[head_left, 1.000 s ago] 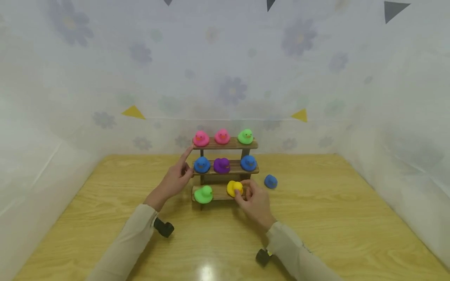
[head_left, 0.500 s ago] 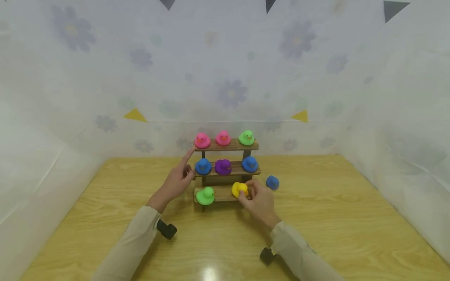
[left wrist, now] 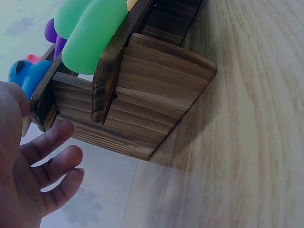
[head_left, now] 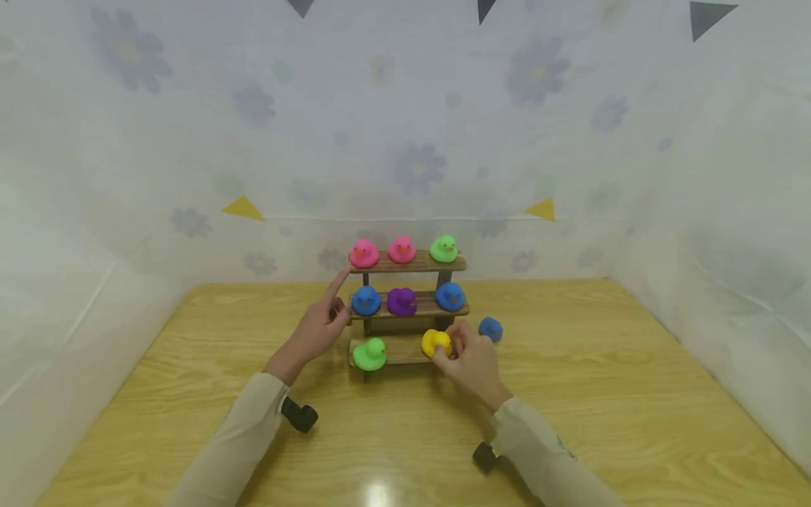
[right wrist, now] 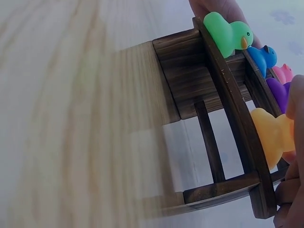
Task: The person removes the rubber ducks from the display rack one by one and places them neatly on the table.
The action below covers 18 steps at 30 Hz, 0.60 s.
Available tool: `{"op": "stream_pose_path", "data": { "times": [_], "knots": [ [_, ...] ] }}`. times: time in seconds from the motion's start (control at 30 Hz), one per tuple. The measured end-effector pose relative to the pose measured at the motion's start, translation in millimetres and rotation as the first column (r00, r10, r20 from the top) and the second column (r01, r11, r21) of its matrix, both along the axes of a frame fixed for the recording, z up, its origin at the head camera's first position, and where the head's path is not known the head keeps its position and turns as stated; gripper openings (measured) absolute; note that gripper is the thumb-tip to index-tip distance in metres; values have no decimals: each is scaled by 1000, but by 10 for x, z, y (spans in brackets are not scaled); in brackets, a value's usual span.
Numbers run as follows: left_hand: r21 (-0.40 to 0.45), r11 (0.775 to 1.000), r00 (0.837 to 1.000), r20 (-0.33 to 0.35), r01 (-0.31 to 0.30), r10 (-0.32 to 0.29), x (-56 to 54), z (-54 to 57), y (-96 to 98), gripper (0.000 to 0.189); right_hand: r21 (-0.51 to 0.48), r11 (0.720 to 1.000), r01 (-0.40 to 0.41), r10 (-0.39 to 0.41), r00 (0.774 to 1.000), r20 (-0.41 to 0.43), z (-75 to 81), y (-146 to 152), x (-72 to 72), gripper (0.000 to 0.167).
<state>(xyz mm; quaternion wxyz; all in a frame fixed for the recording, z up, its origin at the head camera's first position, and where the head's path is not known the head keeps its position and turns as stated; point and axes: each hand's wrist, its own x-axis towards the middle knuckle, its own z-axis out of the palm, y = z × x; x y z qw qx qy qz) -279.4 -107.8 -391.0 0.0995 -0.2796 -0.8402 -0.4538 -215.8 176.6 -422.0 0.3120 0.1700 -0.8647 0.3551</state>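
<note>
Yellow against brown wood, a toy duck [head_left: 433, 341] sits near the right end of the stand's bottom shelf [head_left: 403, 349], pinched between the thumb and fingers of the right hand [head_left: 472, 362]. A green duck [head_left: 369, 355] sits at that shelf's left end. The left hand [head_left: 317, 327] holds its index finger straight at the top shelf's [head_left: 415, 263] left end, other fingers loosely bent. One blue duck [head_left: 491, 329] lies on the bench [head_left: 393, 429], just beyond the stand's right side.

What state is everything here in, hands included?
Yellow duck: upright, held
Right hand: pinching yellow duck
Left hand: index finger extended at rack
Rack: standing upright
Pink ducks: upright, shelved
Green ducks: upright, shelved
Purple duck: upright, shelved
Shelved blue ducks: upright
Loose blue duck: on table
</note>
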Motion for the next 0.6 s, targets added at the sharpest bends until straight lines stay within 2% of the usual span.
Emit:
{"op": "stream_pose_path", "data": {
  "times": [0.33,0.6],
  "knots": [
    [8,1000,1000,0,1,-1,0,-4,2,72,37,999,1,-4,996,92,48,59,23,18],
    [4,1000,1000,-3,-5,5,-11,-1,-7,72,46,998,-47,42,993,109,80,127,6,20]
  ]
}}
